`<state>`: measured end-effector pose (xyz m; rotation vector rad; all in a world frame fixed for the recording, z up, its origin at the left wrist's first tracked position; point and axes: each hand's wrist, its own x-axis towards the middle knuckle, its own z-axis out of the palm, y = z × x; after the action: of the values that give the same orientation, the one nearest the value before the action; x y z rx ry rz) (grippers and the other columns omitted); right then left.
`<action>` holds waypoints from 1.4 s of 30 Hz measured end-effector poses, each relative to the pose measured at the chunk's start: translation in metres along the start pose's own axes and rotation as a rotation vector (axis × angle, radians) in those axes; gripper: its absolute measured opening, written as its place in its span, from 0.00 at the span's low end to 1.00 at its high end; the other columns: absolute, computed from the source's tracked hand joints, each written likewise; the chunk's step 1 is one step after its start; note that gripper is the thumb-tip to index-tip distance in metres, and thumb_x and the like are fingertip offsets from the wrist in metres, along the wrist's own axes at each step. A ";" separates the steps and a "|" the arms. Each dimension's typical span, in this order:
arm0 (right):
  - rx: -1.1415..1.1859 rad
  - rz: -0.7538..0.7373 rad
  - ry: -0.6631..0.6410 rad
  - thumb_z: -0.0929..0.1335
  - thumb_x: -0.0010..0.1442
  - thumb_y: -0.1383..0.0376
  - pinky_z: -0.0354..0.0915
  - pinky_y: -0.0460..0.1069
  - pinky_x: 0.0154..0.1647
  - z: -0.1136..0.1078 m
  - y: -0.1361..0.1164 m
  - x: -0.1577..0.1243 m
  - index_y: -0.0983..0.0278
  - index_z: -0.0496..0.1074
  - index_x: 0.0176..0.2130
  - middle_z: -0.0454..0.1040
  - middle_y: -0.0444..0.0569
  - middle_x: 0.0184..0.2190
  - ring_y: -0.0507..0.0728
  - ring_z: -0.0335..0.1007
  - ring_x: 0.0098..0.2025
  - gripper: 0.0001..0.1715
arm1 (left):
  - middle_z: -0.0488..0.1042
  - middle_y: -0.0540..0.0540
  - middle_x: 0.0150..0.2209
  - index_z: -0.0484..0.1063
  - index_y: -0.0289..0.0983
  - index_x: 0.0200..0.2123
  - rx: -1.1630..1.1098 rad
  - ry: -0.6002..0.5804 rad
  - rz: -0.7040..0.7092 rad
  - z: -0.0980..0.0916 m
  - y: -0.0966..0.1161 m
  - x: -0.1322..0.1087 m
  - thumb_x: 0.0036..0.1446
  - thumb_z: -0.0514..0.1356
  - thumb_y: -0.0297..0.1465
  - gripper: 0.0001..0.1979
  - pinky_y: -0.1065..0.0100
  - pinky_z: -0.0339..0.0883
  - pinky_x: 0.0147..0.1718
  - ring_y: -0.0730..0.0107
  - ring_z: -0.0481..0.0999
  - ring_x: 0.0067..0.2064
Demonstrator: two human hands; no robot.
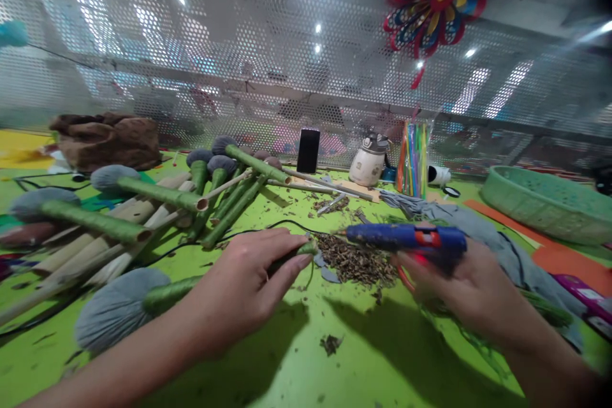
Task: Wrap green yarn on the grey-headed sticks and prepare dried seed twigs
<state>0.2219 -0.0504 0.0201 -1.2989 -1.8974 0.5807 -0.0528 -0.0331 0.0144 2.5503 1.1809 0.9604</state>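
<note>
My left hand (251, 277) is closed round the handle of a mallet-like stick with a round grey cloth head (122, 309). Green cord wraps this handle, and its tip sticks out between thumb and forefinger. In my right hand (471, 290) is a blue hot glue gun (401, 237) with a small red light lit on it. The glue gun's nozzle points left, near the handle's tip but apart from it. Between and beyond the hands lies a heap of dry brown plant bits (358, 261), with grey cloth scraps (327, 271) at its left side.
More green-wrapped sticks with grey heads (95, 220) are piled at the left over bare wooden sticks. A phone (308, 150), a white jug (367, 162) and bagged coloured sticks (414, 159) stand at the back. A green basin (549, 204) and grey cloth (459, 220) lie right.
</note>
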 end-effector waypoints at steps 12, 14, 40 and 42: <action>-0.386 0.031 -0.004 0.64 0.57 0.60 0.60 0.49 0.30 0.055 0.024 0.063 0.68 0.71 0.37 0.72 0.51 0.29 0.56 0.65 0.29 0.14 | 0.79 0.43 0.38 0.77 0.34 0.38 0.024 0.213 -0.088 -0.023 -0.014 0.007 0.56 0.57 0.38 0.14 0.66 0.69 0.38 0.63 0.77 0.37; -0.569 -0.086 0.014 0.63 0.59 0.63 0.60 0.50 0.37 0.063 0.023 0.079 0.67 0.69 0.43 0.73 0.55 0.38 0.58 0.67 0.37 0.14 | 0.79 0.43 0.39 0.77 0.36 0.39 0.010 0.232 -0.082 -0.026 -0.013 0.006 0.56 0.57 0.37 0.14 0.65 0.69 0.39 0.63 0.77 0.37; -0.768 -0.145 -0.081 0.67 0.58 0.64 0.56 0.54 0.53 0.115 0.049 0.172 0.70 0.70 0.47 0.69 0.60 0.47 0.62 0.59 0.52 0.18 | 0.79 0.42 0.40 0.76 0.35 0.42 -0.053 0.267 -0.057 -0.030 -0.024 0.007 0.58 0.55 0.35 0.14 0.63 0.70 0.41 0.65 0.77 0.40; -0.690 -0.177 -0.042 0.64 0.61 0.64 0.58 0.52 0.52 0.102 0.031 0.147 0.69 0.71 0.46 0.70 0.57 0.46 0.58 0.61 0.50 0.15 | 0.79 0.43 0.40 0.76 0.35 0.41 -0.069 0.241 -0.055 -0.030 -0.022 0.006 0.58 0.55 0.35 0.14 0.63 0.70 0.41 0.65 0.77 0.39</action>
<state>0.1297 0.1016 -0.0167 -1.5044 -2.3199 -0.1690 -0.0820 -0.0175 0.0315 2.3868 1.2455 1.3010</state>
